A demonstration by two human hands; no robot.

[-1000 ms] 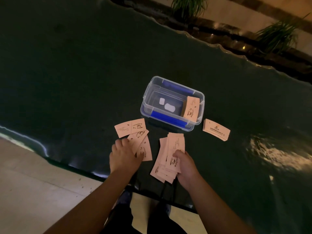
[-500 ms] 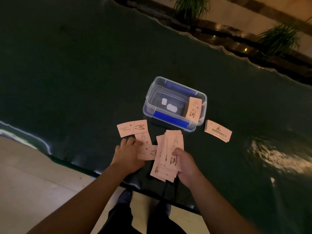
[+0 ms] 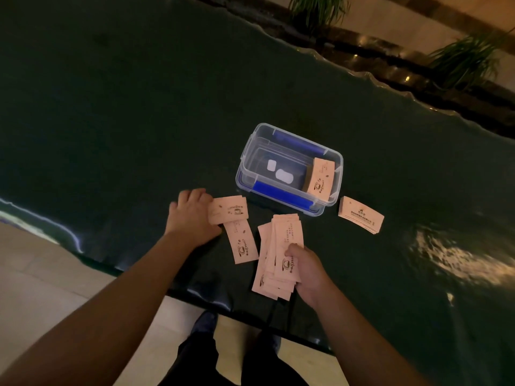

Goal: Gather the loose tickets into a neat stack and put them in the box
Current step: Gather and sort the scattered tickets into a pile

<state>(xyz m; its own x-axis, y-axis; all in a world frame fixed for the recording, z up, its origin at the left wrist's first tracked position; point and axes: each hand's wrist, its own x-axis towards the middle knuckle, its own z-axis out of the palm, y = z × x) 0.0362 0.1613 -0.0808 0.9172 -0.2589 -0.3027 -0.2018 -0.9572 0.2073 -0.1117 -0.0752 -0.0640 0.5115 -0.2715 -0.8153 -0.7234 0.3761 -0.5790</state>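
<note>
Right hand has a fanned bunch of tickets clamped, thumb on top of the uppermost ticket, fingers curled underneath, and the bunch is anything but neat, edges splayed out to the left and toward the near counter edge. Left hand is out at the sideways ticket, fingers bent down at its left end and touching it; whether it actually pinches the paper I cannot tell from this angle. Just below that one, a lone ticket lies flat on the dark counter, long side running toward the person, its top end tucked under the sideways ticket. Beyond both hands sits the clear box with blue clips, lid off, and a stack of tickets leans inside it against the right-hand wall. Outside the box, just to its right, another small stack rests on the counter. Two potted plants stand past the far edge, in dim light
</note>
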